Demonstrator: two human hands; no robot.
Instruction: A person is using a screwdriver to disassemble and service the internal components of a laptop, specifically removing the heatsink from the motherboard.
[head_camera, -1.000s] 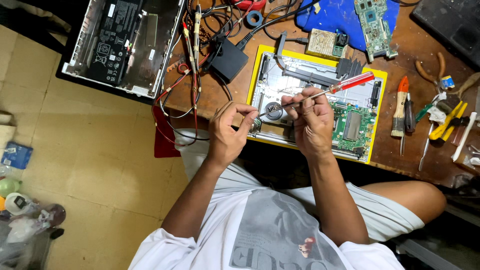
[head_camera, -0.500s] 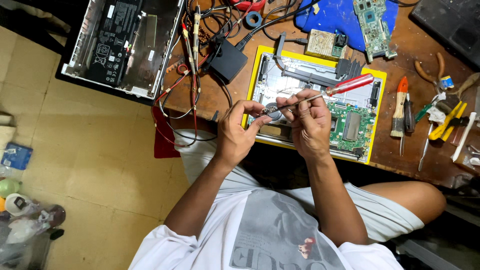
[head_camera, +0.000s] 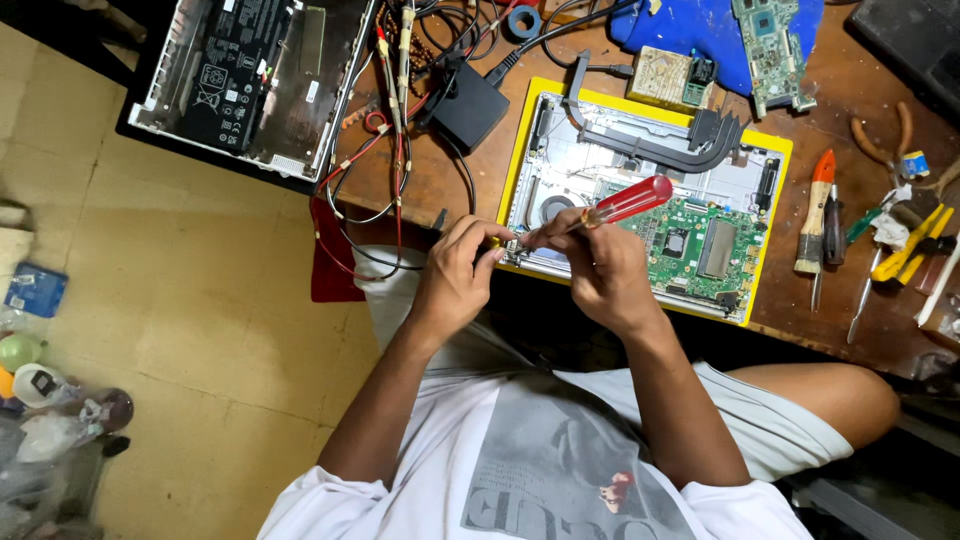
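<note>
The screwdriver with a translucent red plastic handle and thin metal shaft is held in the right hand, whose fingers are curled closed around the lower part of the handle; the handle slants up and away to the right of that hand, while the shaft points left toward the left hand. The left hand is closed in a pinch, its fingertips meeting the tip of the shaft; whether a small part sits between them is too small to tell. Both hands hover at the near left corner of the opened silver laptop base with a green circuit board and a black heat pipe, which lies on a yellow mat just beyond the hands on the brown wooden tabletop. Beyond the left hand lies a black rectangular power adapter among red and black wires. Further left of that hand is a second opened laptop shell with a black battery. Well to the right of the right hand lie an orange-handled brush and yellow-handled pliers.
</note>
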